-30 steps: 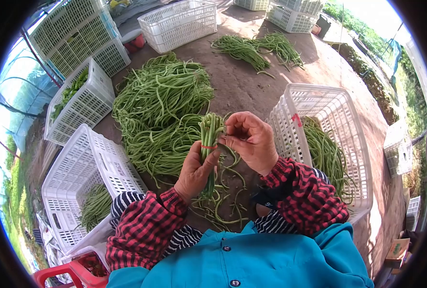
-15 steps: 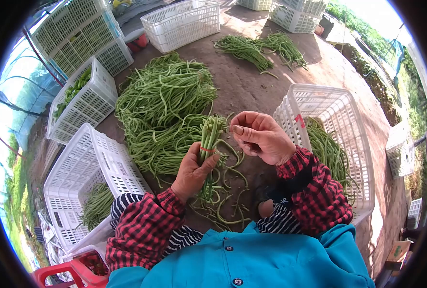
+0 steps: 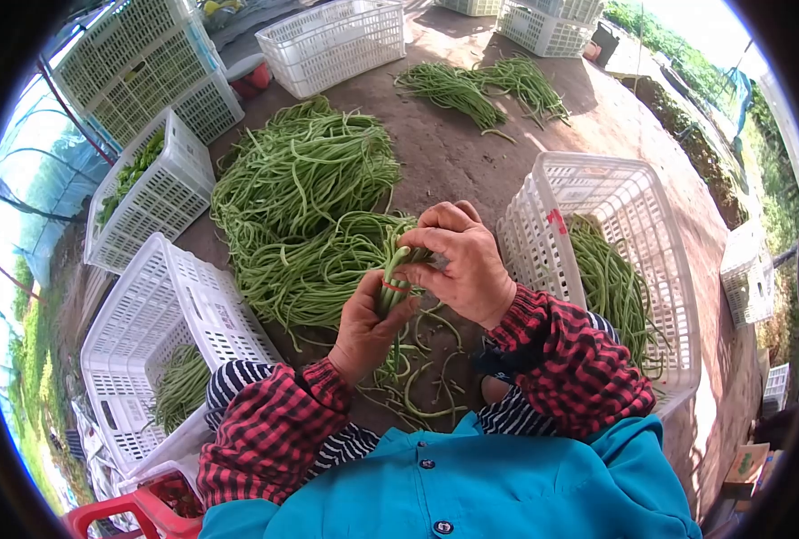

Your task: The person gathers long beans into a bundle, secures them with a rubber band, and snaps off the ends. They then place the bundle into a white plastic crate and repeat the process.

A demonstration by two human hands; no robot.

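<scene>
Wrapped in my left hand (image 3: pixel 368 325) is a bundle of long green beans (image 3: pixel 394 266), held upright in front of me. A red band (image 3: pixel 398 287) circles it just above the thumb. My right hand (image 3: pixel 465 268) is closed over the bundle's upper end, thumb and fingers on the bean tips; the fingers partly hide those tips. Just beyond my hands lies a big heap of loose long beans (image 3: pixel 314 171) on the ground. Loose bean pieces (image 3: pixel 422 382) are scattered below my hands.
To my right stands a white crate (image 3: pixel 678 269) with beans (image 3: pixel 604 274) inside; to my left, another crate (image 3: pixel 148 292) also holds beans (image 3: pixel 182 382). More crates (image 3: pixel 332 54) stand farther off. Two small bean piles (image 3: pixel 453 90) lie ahead. A red plastic stool (image 3: pixel 103 514) is at lower left.
My right hand has moved left from beside the bundle and closed on its upper end. My left hand still holds the bundle, slightly to the right of before.
</scene>
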